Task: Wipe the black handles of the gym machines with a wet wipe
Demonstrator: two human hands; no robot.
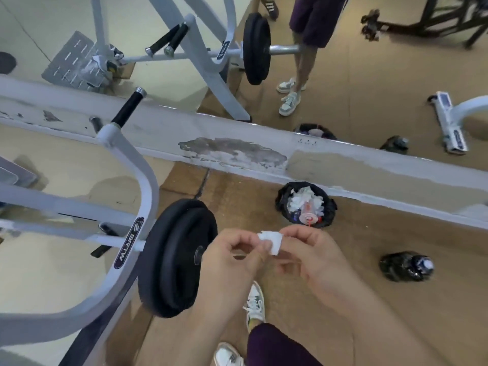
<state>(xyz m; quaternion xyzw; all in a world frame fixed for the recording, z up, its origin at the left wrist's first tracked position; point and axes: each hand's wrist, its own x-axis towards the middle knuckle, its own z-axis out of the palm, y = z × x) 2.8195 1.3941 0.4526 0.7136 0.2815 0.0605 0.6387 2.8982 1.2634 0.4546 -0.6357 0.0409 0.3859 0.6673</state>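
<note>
Gym floor, brown; mirror along far wall. White machine (124,165) at L, its black handle (128,107) up by the wall base. Plates (177,257) on its bar; bin (306,204) w/ tissue by wall. L hand (232,262) & R hand (311,262) both pinch wipe (270,241), thumb to fingertips, well apart from handle. Best: unfold fully, wrap round grip, wipe end to end.

The wipe (270,243) looks soft, white and fibrous. The handle (128,108) has a matt black grip and a shiny metal cap; the frame (142,180) is smooth painted metal. The plates (177,257) are matt black. The ledge (232,151) has rough, flaking paint.
</note>
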